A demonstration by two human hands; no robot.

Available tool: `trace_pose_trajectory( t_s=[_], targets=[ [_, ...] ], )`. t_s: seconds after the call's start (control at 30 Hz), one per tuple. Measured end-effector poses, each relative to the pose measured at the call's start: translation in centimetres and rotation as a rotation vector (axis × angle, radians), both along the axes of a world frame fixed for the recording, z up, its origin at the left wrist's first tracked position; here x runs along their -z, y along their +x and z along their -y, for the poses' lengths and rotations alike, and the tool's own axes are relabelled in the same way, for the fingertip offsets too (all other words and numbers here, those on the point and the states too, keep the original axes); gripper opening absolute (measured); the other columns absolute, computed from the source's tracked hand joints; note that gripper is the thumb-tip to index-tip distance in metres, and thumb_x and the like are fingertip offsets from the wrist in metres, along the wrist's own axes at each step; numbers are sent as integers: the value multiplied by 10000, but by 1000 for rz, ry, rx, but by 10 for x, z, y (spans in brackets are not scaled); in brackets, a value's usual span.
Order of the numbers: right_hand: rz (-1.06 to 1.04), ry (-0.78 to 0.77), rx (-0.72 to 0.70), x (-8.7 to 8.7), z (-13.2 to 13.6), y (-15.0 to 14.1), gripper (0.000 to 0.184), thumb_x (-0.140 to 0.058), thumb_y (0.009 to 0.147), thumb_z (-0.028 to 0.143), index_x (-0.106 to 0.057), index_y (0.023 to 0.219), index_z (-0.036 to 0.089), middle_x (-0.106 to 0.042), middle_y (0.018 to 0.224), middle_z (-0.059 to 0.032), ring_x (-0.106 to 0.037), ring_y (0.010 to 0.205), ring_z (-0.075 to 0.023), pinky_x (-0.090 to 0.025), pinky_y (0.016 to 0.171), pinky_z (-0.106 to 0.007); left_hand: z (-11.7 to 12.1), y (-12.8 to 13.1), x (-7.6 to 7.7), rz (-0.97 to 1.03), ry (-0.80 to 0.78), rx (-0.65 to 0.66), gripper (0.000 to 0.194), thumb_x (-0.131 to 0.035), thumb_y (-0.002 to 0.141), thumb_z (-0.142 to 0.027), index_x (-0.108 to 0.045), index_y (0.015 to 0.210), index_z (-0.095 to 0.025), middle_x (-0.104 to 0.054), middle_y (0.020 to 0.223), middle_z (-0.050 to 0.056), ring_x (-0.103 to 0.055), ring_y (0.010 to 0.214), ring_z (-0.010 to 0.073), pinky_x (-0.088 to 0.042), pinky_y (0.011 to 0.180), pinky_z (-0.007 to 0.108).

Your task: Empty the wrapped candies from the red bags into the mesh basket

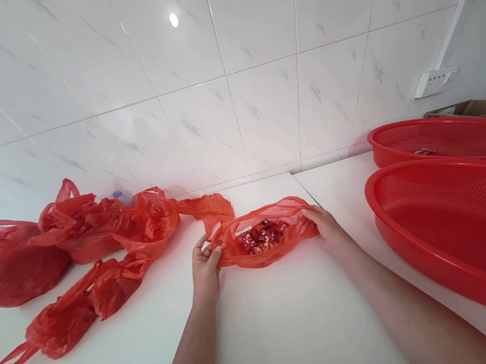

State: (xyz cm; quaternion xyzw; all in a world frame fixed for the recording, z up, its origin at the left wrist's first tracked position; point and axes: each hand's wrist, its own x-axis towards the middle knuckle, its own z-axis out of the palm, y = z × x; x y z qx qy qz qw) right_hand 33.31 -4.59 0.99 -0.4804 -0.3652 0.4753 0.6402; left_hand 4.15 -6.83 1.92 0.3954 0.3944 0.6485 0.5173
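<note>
On the left, at least 4 red plastic bags (pixel 85 244) lie on the white table (pixel 262 328). Next, the left hand (pixel 205 270) pinches the left rim of 1 open red bag (pixel 297 238), mid-scene, whose red packets (pixel 262 238) bear print too small to read. The right hand (pixel 328 227) pinches its right rim, with white surface between there and 2 red baskets (pixel 414 186).

The packets' (pixel 263 240) small print is too tiny to read, the right edge crops the front basket (pixel 455 226), rear basket (pixel 465 139) and box (pixel 479 109), the left edge clips the leftmost bag (pixel 18 277), and other bags (pixel 85 226) partly hide a blue-topped object (pixel 117 194).
</note>
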Motion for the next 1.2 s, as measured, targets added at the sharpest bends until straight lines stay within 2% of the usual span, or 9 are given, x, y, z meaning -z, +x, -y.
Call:
trace_pose_trajectory(
  t_s=[0.17,0.3,0.57,0.7,0.8,1.03,1.1,1.2],
  targets=[
    [-334,33,-47,-2,1,3,272,-748,624,408,-587,677,194,-659,685,-8,-609,648,-173,-476,561,-273,-3,-5,2,90,-32,1,513,-762,654,-252,-538,1115,-237,-641,776,-16,-613,684,95,-500,630,204],
    [-467,26,-72,-1,0,8,211,-763,631,317,-596,671,193,-636,657,15,-581,600,-132,-476,523,-239,-6,-10,3,140,-48,2,496,-775,636,-224,-563,1084,-221,-655,764,-14,-609,621,78,-494,582,178],
    [-556,28,-62,2,-3,12,281,-794,622,323,-555,582,181,-560,547,46,-531,510,-79,-471,476,-192,-8,-12,0,246,-31,67,438,-756,670,-187,-588,1072,-230,-692,902,14,-653,713,99,-531,649,208],
    [-570,64,-87,-2,-1,17,268,-784,642,357,-586,604,180,-602,599,30,-552,538,-85,-486,510,-201,-3,-11,-4,294,31,156,400,-707,730,-186,-591,1109,-243,-681,1047,34,-656,873,117,-530,746,215],
    [-551,157,-168,-9,3,23,210,-757,679,366,-628,676,201,-635,669,27,-577,597,-99,-497,570,-216,0,-11,-7,317,92,208,416,-666,770,-175,-574,1168,-252,-651,1138,38,-640,943,109,-518,805,202],
    [-464,348,-318,-26,16,28,125,-697,748,339,-648,826,254,-629,854,32,-578,782,-106,-491,717,-227,2,-19,-12,395,180,257,473,-599,800,-94,-537,1237,-266,-659,1125,20,-639,938,76,-498,872,164],
    [-459,365,-335,-29,19,27,131,-694,748,347,-639,834,264,-620,866,36,-573,794,-109,-490,711,-232,3,-21,-14,419,185,260,482,-598,793,-77,-540,1232,-268,-673,1092,11,-648,896,69,-512,829,147],
    [-474,343,-362,-30,21,27,145,-697,734,369,-626,816,274,-612,810,38,-561,714,-115,-477,615,-241,5,-22,-17,412,182,246,483,-630,768,-89,-554,1214,-260,-684,1060,16,-656,852,74,-524,748,125]
  ],
)
